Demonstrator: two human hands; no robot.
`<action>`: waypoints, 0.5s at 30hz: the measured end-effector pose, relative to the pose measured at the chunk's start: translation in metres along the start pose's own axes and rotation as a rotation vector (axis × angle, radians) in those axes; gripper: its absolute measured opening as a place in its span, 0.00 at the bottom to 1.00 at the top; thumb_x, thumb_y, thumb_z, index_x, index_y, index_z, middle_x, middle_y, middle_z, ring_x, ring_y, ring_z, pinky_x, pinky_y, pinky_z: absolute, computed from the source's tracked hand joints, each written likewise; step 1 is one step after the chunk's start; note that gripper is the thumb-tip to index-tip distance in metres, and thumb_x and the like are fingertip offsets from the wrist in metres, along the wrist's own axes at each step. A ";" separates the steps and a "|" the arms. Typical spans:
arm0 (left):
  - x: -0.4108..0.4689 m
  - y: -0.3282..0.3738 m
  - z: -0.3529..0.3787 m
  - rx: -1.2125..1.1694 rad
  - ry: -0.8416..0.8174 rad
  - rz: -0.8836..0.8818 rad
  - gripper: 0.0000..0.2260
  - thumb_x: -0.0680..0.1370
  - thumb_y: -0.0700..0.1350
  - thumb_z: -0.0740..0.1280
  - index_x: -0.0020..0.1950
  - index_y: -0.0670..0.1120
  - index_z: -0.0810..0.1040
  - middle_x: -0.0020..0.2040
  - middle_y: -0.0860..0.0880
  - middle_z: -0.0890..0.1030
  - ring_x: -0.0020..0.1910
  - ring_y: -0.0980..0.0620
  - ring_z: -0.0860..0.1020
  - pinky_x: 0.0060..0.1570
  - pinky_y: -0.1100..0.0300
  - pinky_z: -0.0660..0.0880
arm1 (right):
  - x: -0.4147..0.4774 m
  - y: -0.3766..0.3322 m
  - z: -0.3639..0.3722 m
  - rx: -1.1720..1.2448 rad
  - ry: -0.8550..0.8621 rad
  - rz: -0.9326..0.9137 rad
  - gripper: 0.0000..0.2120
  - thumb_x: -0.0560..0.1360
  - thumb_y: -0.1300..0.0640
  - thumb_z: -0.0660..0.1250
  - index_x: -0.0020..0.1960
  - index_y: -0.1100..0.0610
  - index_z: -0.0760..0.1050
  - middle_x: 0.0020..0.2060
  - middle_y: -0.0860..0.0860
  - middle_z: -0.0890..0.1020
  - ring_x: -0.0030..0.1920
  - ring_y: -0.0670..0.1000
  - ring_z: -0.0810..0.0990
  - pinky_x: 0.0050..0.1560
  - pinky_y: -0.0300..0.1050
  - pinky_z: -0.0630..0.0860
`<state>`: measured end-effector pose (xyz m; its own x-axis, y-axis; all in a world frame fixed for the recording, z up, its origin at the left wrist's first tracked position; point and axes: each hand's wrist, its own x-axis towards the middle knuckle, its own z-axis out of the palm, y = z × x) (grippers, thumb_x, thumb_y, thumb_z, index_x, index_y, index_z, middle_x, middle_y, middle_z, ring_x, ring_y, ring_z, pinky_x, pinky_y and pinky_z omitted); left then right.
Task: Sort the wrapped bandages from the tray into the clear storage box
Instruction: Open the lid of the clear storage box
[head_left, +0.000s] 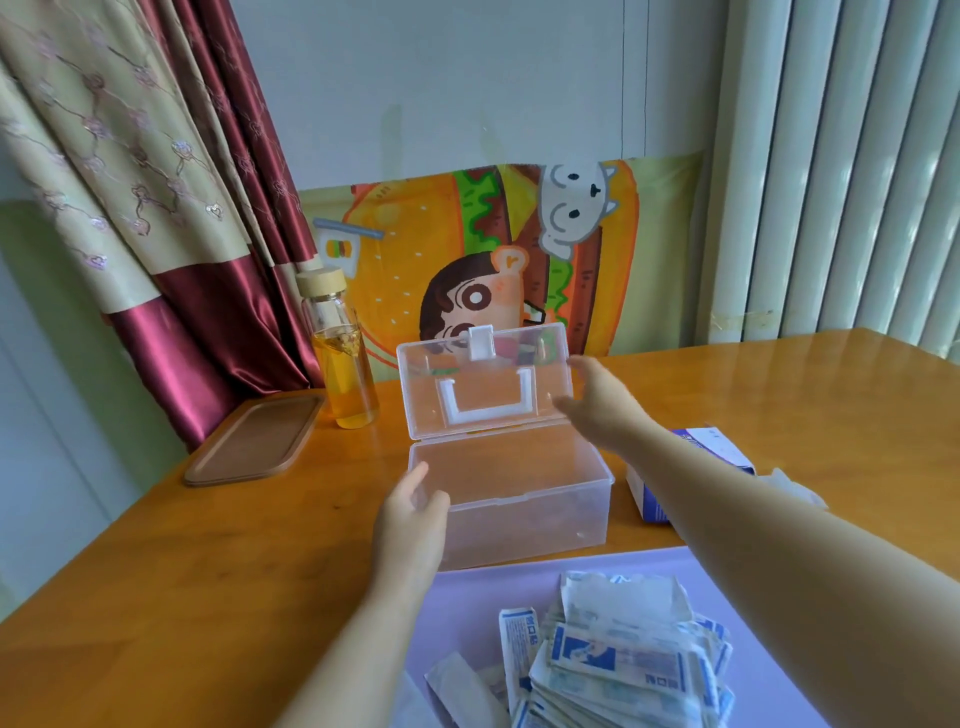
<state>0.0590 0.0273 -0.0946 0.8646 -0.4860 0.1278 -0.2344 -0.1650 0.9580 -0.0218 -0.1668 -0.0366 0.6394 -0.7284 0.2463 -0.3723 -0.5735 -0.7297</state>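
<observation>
Wrapped bandages (623, 660): lying heaped on tray (498, 584).
Clear storage box (524, 499): standing open.
Left hand (413, 514): touching its corner, fingers relaxed.
Right hand (597, 400): hovering beside lid (488, 384), fingers spread.

The clear plastic box (524, 499) stood empty and open, its front left corner just by the left hand (410, 514). Its hinged lid (488, 384) stood upright at the back, white latch on top, right edge just beside the right hand (597, 400). Blue-and-white wrapped bandages (623, 654) lay heaped on a lilac tray (493, 582), nearer the person than both hands
</observation>
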 end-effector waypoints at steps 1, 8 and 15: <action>-0.001 0.001 0.000 0.005 0.000 -0.002 0.23 0.79 0.36 0.58 0.74 0.45 0.63 0.74 0.49 0.65 0.73 0.50 0.62 0.68 0.57 0.60 | -0.007 0.005 0.005 -0.019 -0.074 0.037 0.30 0.76 0.57 0.65 0.75 0.54 0.56 0.69 0.56 0.68 0.66 0.56 0.70 0.59 0.47 0.71; -0.002 0.004 0.000 0.004 -0.011 -0.037 0.23 0.79 0.37 0.58 0.75 0.45 0.61 0.74 0.48 0.64 0.73 0.51 0.62 0.65 0.60 0.60 | -0.043 0.021 0.004 -0.032 -0.204 0.130 0.28 0.77 0.51 0.64 0.74 0.53 0.59 0.71 0.53 0.66 0.67 0.54 0.69 0.55 0.41 0.69; -0.009 0.012 -0.003 0.060 -0.047 -0.043 0.23 0.79 0.37 0.59 0.74 0.46 0.63 0.73 0.49 0.66 0.71 0.50 0.64 0.64 0.60 0.61 | -0.067 0.022 -0.022 -0.153 -0.242 0.097 0.24 0.77 0.50 0.63 0.72 0.51 0.63 0.68 0.53 0.70 0.64 0.54 0.72 0.52 0.41 0.69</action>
<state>0.0497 0.0323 -0.0840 0.8528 -0.5171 0.0729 -0.2248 -0.2374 0.9450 -0.0875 -0.1384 -0.0551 0.7313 -0.6821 0.0076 -0.5242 -0.5691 -0.6336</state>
